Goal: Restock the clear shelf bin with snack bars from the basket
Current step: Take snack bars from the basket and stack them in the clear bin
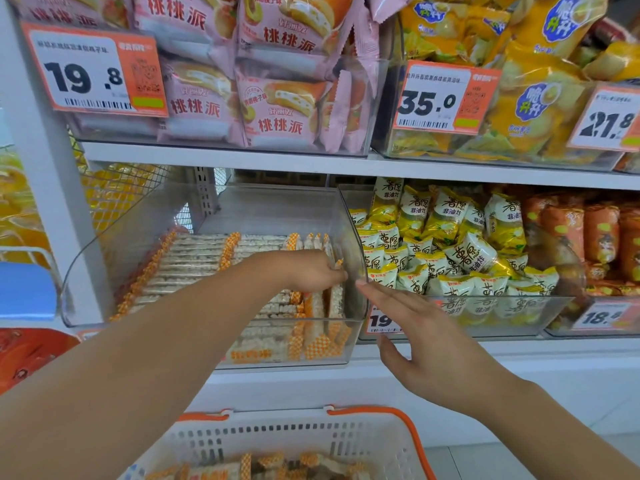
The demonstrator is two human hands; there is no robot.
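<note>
Head view, bin: the clear shelf bin [214, 216] sits on the lower shelf [450, 351], already well filled with snack bars [194, 261] lying in rows, with a few standing on edge against its right wall.
Head view, left hand: the left hand [311, 271] reaches down into the bin's right end, fingers curled around the upright bars there; how many it holds cannot be told.
Head view, right hand: the right hand [412, 320] is flat with fingers straight, fingertips at the bin's right corner, holding nothing.
Head view, basket: the white basket [363, 441] with orange handles sits low in front, more bars visible inside.
Head view, neighbours: yellow snack packs [450, 244] fill the next bin just beside.
Risk: the upright bars look loosely wedged, so letting go early could tip them onto the flat rows; pushing hard against the wall could shift the bin.
Risk, crowding: little room remains at the right end, so forcing more in may crush wrappers.
</note>
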